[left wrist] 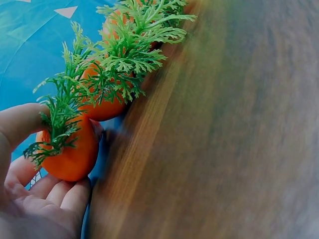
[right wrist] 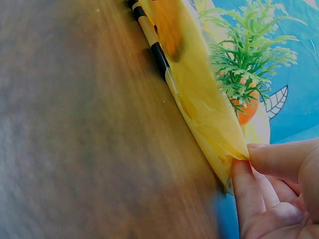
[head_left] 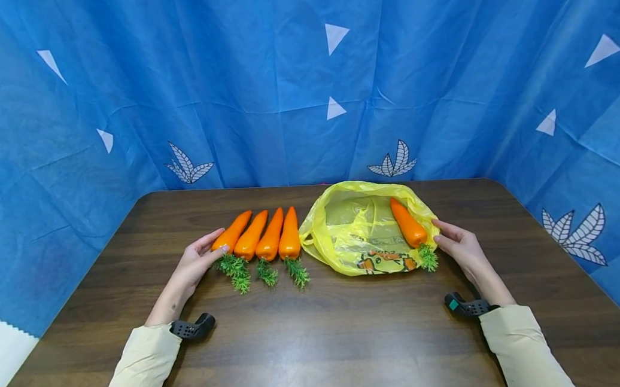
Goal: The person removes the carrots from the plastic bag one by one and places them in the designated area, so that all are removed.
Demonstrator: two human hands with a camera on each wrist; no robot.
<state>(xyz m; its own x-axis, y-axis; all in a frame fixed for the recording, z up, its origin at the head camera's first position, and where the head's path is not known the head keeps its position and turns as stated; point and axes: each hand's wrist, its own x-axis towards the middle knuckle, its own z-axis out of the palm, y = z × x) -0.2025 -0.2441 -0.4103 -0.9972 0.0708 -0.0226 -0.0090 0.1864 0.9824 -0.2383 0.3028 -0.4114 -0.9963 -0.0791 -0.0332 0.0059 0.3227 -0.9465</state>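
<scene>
Several orange carrots with green leafy tops lie side by side left of centre in the head view. My left hand (head_left: 193, 267) holds the leftmost carrot (head_left: 232, 232) near its leafy end. In the left wrist view its thumb is by the greens (left wrist: 60, 119) and the other fingers are around the carrot's thick end (left wrist: 75, 157). A yellow plastic bag (head_left: 341, 254) lies with its mouth spread wide, one carrot (head_left: 411, 227) inside at its right, greens poking over the rim. My right hand (head_left: 462, 252) pinches the bag's right edge between thumb and fingers.
Everything lies on a dark wood-grain table (head_left: 298, 338). A blue curtain (head_left: 258, 71) with white triangles and leaf prints stands behind the table and along both sides. Black bands (head_left: 192, 327) with cameras sit on both wrists.
</scene>
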